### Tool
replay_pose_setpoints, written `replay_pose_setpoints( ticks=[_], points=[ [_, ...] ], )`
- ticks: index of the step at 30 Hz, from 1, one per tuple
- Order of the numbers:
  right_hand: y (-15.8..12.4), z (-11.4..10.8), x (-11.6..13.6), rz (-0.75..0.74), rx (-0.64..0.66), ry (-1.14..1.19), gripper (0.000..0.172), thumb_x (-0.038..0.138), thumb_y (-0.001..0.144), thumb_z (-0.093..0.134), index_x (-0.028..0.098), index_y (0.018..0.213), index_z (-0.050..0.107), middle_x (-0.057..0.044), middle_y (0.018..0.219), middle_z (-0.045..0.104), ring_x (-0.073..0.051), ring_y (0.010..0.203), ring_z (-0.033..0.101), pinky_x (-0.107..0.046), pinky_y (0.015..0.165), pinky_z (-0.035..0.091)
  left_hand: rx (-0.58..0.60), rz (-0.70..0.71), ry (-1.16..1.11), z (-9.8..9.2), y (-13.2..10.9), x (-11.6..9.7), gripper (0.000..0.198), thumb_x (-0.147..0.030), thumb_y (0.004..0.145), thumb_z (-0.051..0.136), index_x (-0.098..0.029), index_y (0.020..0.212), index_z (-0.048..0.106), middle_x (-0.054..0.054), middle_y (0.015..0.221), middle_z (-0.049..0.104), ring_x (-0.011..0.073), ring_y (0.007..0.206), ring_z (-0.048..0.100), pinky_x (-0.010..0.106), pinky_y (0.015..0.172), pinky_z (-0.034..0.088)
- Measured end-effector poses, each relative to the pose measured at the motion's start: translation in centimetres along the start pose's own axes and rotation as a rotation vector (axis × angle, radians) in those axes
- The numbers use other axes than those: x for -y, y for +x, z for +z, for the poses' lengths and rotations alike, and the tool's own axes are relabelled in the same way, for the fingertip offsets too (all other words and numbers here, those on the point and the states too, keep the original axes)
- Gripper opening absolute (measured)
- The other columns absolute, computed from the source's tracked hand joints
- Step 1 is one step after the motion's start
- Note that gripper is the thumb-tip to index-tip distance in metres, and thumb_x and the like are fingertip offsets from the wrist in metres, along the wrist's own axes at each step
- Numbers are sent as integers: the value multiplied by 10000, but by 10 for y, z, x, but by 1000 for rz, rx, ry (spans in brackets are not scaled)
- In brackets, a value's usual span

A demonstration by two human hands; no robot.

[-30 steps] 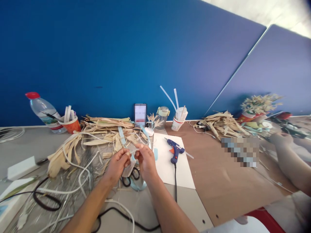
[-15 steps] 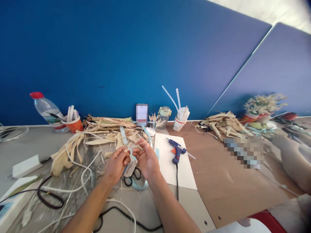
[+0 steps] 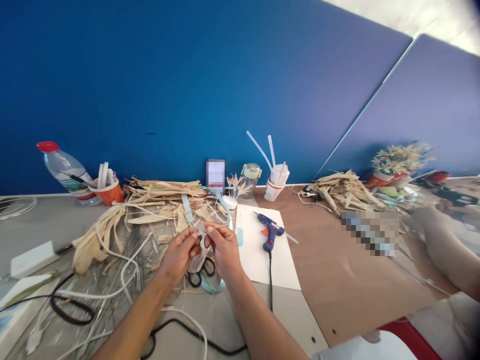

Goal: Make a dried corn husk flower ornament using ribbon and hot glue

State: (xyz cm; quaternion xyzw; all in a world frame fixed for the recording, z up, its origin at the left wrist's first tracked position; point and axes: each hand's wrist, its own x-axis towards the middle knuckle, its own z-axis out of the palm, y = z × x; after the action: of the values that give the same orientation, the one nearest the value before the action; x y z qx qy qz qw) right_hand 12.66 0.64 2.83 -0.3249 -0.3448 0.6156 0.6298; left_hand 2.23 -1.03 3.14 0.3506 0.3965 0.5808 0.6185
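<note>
My left hand (image 3: 183, 247) and my right hand (image 3: 224, 247) meet over the middle of the table, fingertips pinched close together. Between them runs a thin pale strand (image 3: 203, 231), its material too fine to make out. Part of it seems to stick out past the right fingers. Just below the hands lie the black-handled scissors (image 3: 195, 279), beside a light blue ribbon (image 3: 213, 288). Dried corn husks (image 3: 165, 188) are piled behind the hands, with a small husk flower (image 3: 237, 185) to their right. Both thumbs press against the index fingers.
A blue glue gun (image 3: 270, 231) rests on a white sheet (image 3: 251, 270) at right. Behind stand a phone (image 3: 215, 175), a lidded jar (image 3: 250, 175) and a paper cup (image 3: 275, 192). Cables (image 3: 123, 257) and clear strips cover the left. Another person's arm (image 3: 446, 250) reaches in at far right.
My right hand has closed from spread, raised fingers into a pinch on the strand beside my left fingertips. The whole view has shifted slightly.
</note>
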Motion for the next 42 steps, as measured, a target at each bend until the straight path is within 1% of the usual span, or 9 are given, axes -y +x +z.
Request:
replay_pose_setpoints(
  ticks=[11, 17, 22, 24, 28, 30, 33, 36, 42],
  points=[
    [-7, 4, 3, 88, -17, 177, 184, 273, 654, 710, 196, 818, 680, 74, 472, 492, -79, 442, 422, -219, 469, 348, 24, -29, -45, -1, -1, 4, 188, -285, 734, 684, -143, 676, 575, -35, 579, 540, 25, 443, 361, 157, 451, 284],
    [-7, 5, 2, 80, -87, 198, 130, 253, 651, 714, 178, 758, 713, 14, 706, 633, -62, 481, 460, -219, 488, 370, 4, -15, -189, -6, 3, 2, 162, -217, 731, 688, -141, 685, 552, -50, 615, 520, 16, 441, 371, 153, 483, 349],
    [-9, 2, -1, 139, 43, 225, 202, 307, 688, 680, 201, 858, 693, 5, 749, 603, -88, 532, 479, -242, 540, 412, -38, -27, -249, -8, 4, 0, 163, -199, 715, 694, -137, 659, 554, -53, 589, 510, 21, 439, 359, 174, 538, 421],
    [-9, 0, 0, 84, 116, 96, 363, 356, 674, 686, 215, 1009, 668, -7, 823, 578, -115, 621, 508, -264, 602, 439, -26, -26, -244, -8, 4, -1, 172, -204, 720, 691, -138, 642, 553, -56, 575, 495, 25, 443, 351, 183, 559, 435],
    [-10, -2, 1, -156, 235, -464, 674, 345, 549, 784, 219, 1187, 608, -14, 892, 528, -152, 751, 490, -305, 733, 448, 5, -33, -204, -9, 4, -1, 183, -223, 707, 704, -145, 631, 557, -46, 586, 499, 39, 469, 376, 165, 490, 380],
    [-10, -2, 0, -227, 227, -602, 502, 338, 630, 734, 216, 1111, 659, -13, 846, 540, -158, 752, 490, -316, 754, 443, -6, -32, -206, -9, 4, 0, 179, -227, 689, 717, -145, 633, 568, -46, 582, 501, 41, 478, 389, 163, 493, 378],
    [-6, -2, -2, -265, 153, -524, 188, 298, 773, 599, 223, 882, 732, -27, 817, 597, -173, 810, 541, -329, 796, 434, -7, -49, -203, -7, 4, 1, 168, -217, 687, 720, -135, 646, 580, -58, 563, 485, 18, 440, 347, 146, 457, 333],
    [-1, -5, -3, -237, 94, -337, 157, 291, 772, 602, 230, 796, 745, -30, 834, 633, -173, 825, 557, -313, 761, 441, 35, -89, -179, -7, 4, 3, 150, -218, 724, 699, -129, 675, 589, -54, 585, 500, 6, 424, 336, 148, 454, 319],
    [0, -7, 1, -119, 94, -188, 162, 265, 687, 666, 237, 821, 751, -17, 859, 636, -117, 641, 508, -256, 586, 426, 65, -94, -148, -10, 4, 7, 159, -246, 757, 682, -126, 698, 595, -55, 587, 486, 4, 425, 338, 148, 449, 297]
  ],
)
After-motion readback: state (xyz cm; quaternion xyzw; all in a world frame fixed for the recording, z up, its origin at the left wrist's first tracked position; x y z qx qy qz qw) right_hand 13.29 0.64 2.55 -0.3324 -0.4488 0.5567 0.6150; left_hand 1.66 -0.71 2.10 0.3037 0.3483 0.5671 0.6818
